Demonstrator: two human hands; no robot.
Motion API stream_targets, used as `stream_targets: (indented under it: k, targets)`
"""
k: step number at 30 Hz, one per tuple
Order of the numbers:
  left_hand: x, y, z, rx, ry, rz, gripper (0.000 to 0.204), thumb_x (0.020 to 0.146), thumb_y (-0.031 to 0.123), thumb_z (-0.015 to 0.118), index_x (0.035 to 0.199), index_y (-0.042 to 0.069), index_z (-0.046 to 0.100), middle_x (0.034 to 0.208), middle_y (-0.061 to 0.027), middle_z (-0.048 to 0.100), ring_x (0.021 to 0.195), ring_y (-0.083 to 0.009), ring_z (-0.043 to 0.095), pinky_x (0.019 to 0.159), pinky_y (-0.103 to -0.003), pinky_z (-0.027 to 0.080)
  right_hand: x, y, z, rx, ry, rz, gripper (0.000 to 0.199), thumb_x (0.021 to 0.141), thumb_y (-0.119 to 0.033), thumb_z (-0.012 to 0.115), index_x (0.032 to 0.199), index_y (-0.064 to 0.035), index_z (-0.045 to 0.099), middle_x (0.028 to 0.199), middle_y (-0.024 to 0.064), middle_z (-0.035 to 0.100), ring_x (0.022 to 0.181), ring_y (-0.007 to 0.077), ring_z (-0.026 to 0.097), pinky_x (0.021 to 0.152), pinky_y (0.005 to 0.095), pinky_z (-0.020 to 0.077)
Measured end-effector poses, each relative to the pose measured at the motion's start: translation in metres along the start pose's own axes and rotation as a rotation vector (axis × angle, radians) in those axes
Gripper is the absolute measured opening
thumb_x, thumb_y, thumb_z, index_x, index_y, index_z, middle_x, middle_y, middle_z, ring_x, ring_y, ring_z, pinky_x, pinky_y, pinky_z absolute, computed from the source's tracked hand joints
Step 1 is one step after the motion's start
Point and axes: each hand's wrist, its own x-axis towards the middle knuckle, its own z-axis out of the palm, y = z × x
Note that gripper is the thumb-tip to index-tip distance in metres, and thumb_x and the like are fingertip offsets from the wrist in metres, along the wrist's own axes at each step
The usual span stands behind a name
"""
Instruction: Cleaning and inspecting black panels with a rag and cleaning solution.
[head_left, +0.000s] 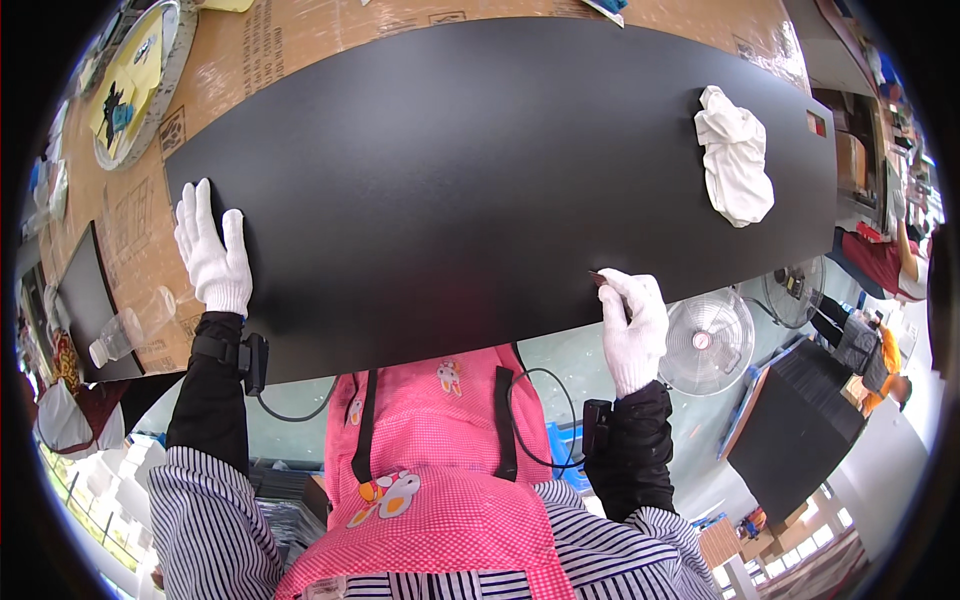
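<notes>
A large black flat panel [430,170] lies in front of me, with a small rectangular cut-out near its right end. My left hand [214,255], in a white knit glove, rests flat on the panel's left end with its fingers stretched out. Close to the near edge, right of the middle, my gloved right hand [636,325] pinches a small dark reddish-brown piece [597,278] between thumb and fingers, against or just over the panel. Its exact kind is too small to make out. A crumpled white cloth [735,160] sits on the panel's right part.
Brown cardboard [280,50] lies under the panel. At the far left is a round tray [185,60] with yellow sheets; a clear plastic bottle [118,338] lies nearer. Floor fans [706,342] and a stack of black panels [800,425] stand at right. Other people work on both sides.
</notes>
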Motion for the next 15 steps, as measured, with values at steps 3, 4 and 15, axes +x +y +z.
stream_targets:
  k: [3,4,15]
  targets:
    - [-0.001,0.000,0.003,-0.005,-0.009,-0.002,0.061,0.111,0.042,0.051,0.165,0.016,0.043,0.173,-0.0126,0.037,0.161,-0.0354,0.029,0.133,-0.049,0.018,0.003,0.000,0.002,0.033,-0.005,0.000,0.022,0.093,-0.003,0.074,0.113,-0.0093,0.079,0.093,0.0092,0.067,0.083,0.0244,0.067,0.077,0.0362,0.0530]
    - [-0.001,0.000,0.004,-0.002,-0.013,0.000,0.061,0.111,0.042,0.051,0.165,0.016,0.043,0.173,-0.0127,0.037,0.161,-0.0356,0.029,0.133,-0.050,0.018,0.005,0.000,0.002,0.067,0.001,0.002,0.022,0.092,-0.003,0.074,0.113,-0.0091,0.079,0.092,0.0089,0.067,0.083,0.0241,0.067,0.077,0.0358,0.0529]
    - [0.000,0.001,-0.002,0.002,0.006,-0.010,0.061,0.110,0.041,0.052,0.165,0.016,0.043,0.174,-0.0130,0.036,0.161,-0.0363,0.029,0.133,-0.049,0.018,0.018,-0.013,0.007,1.037,0.116,0.377,0.020,0.110,-0.014,0.057,0.110,0.0032,0.067,0.112,0.0124,0.073,0.099,0.0144,0.069,0.092,0.0308,0.0543]
